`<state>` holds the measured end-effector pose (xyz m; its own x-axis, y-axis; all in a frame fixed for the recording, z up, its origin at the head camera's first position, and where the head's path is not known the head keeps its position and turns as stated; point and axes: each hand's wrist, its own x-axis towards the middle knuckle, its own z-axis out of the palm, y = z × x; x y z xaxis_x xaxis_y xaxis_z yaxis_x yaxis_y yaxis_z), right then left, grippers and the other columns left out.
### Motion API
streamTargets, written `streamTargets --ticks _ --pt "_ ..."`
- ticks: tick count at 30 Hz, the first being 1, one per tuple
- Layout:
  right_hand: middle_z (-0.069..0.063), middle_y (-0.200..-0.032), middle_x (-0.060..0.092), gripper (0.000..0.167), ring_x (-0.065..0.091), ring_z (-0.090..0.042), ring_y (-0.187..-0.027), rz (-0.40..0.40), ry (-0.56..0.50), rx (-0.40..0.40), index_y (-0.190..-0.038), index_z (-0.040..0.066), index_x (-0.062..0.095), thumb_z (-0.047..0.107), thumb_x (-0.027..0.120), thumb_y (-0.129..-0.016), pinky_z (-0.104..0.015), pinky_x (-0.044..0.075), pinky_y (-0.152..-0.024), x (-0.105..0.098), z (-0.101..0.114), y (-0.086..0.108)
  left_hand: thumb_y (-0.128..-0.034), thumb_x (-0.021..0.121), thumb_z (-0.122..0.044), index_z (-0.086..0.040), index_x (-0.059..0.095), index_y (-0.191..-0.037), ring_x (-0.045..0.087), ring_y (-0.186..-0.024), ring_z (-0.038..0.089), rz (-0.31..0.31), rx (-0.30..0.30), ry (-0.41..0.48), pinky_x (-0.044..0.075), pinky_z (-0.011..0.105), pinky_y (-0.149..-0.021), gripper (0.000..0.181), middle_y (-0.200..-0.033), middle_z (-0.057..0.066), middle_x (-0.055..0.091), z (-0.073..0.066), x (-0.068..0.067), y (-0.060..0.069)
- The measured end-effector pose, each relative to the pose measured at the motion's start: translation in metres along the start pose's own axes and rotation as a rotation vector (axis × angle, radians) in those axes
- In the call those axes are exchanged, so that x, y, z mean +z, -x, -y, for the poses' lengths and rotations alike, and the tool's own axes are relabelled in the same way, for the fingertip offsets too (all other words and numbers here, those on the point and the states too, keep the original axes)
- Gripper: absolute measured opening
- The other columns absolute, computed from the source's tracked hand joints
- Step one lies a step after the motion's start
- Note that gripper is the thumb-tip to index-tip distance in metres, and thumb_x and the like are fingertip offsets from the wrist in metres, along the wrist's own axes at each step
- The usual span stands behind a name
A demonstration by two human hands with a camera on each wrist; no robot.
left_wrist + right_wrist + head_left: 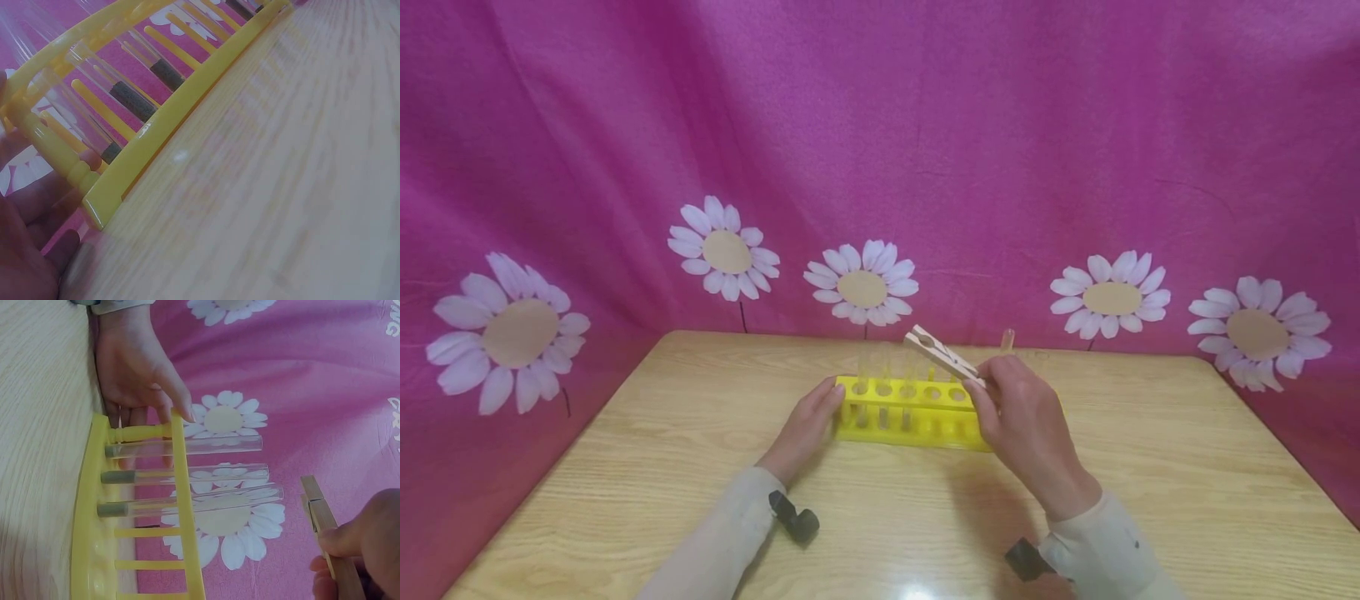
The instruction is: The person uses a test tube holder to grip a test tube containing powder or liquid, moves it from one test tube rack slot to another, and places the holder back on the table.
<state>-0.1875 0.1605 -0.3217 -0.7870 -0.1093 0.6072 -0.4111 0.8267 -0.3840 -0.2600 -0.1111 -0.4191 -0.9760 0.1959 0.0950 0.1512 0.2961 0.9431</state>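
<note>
A yellow test tube rack (917, 437) stands upright on the table. My left hand (805, 421) grips its left end, the thumb at the top plate and the fingers about the end post. Three clear test tubes (225, 445) stand side by side in the holes nearest that hand, each with dark grey matter at the bottom. My right hand (1026, 421) pinches a wooden test tube clamp (943, 354) above the rack's right part. The clamp's notched tip points up and left, apart from the tubes, with nothing in it. My right hand hides the rack's right end.
Another glass tube top (1007, 339) shows behind my right hand. The wooden table (700, 392) reaches back to a pink cloth (985, 167) printed with white flowers. Small black devices (801, 525) sit on both wrists.
</note>
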Motion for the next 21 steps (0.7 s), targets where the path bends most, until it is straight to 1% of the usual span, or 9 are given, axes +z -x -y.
streamTargets --ticks 2,6,10,13,17,21 --pt "-0.001 -0.076 0.052 0.015 0.044 -0.016 -0.063 -0.003 -0.002 -0.002 -0.093 0.006 0.061 0.009 0.073 -0.085 -0.026 0.044 -0.052 0.000 0.000 0.000 -0.1020 0.039 -0.048 -0.007 0.040 -0.146 0.027 -0.142 0.028 -0.003 0.002 0.009 0.017 0.047 -0.118 0.060 -0.151 0.010 0.038 0.010 0.001 -0.005" --pt "-0.001 -0.074 0.050 0.017 0.043 -0.016 -0.062 -0.019 0.002 -0.018 -0.093 0.005 0.060 0.008 0.074 -0.084 -0.026 0.043 -0.050 -0.001 -0.001 0.000 -0.0991 0.041 -0.055 -0.009 0.041 -0.146 0.028 -0.142 0.027 -0.013 0.021 0.018 0.017 0.048 -0.118 0.065 -0.151 0.009 0.039 0.017 0.001 -0.007" --pt "-0.001 -0.073 0.049 0.018 0.042 -0.016 -0.062 -0.031 0.006 -0.028 -0.094 0.005 0.060 0.008 0.074 -0.084 -0.025 0.041 -0.050 -0.001 -0.002 0.000 -0.0980 0.041 -0.056 -0.008 0.042 -0.145 0.029 -0.142 0.028 -0.022 0.033 0.017 0.018 0.048 -0.118 0.067 -0.150 0.009 0.040 0.017 0.002 -0.007" --pt "-0.001 -0.073 0.048 0.018 0.042 -0.016 -0.062 -0.028 0.009 -0.018 -0.095 0.005 0.060 0.008 0.074 -0.084 -0.026 0.041 -0.050 -0.001 -0.003 0.000 -0.0980 0.041 -0.057 -0.008 0.042 -0.145 0.029 -0.142 0.028 -0.028 0.025 0.008 0.018 0.047 -0.118 0.068 -0.151 0.009 0.039 0.016 0.002 -0.006" --pt "-0.003 -0.075 0.050 0.018 0.043 -0.017 -0.064 -0.011 0.010 0.019 -0.096 0.004 0.060 0.009 0.074 -0.085 -0.026 0.043 -0.052 -0.003 -0.003 -0.002 -0.0982 0.040 -0.057 -0.007 0.040 -0.146 0.027 -0.143 0.029 -0.031 0.019 -0.001 0.018 0.048 -0.118 0.069 -0.152 0.011 0.036 0.015 0.002 -0.005" --pt "-0.004 -0.077 0.050 0.018 0.044 -0.018 -0.065 -0.001 0.003 0.059 -0.098 0.003 0.061 0.011 0.072 -0.087 -0.027 0.044 -0.052 -0.007 -0.004 -0.003 -0.0986 0.040 -0.056 -0.007 0.041 -0.146 0.028 -0.142 0.029 -0.028 0.027 0.000 0.018 0.048 -0.118 0.068 -0.151 0.011 0.038 0.014 0.001 -0.005"
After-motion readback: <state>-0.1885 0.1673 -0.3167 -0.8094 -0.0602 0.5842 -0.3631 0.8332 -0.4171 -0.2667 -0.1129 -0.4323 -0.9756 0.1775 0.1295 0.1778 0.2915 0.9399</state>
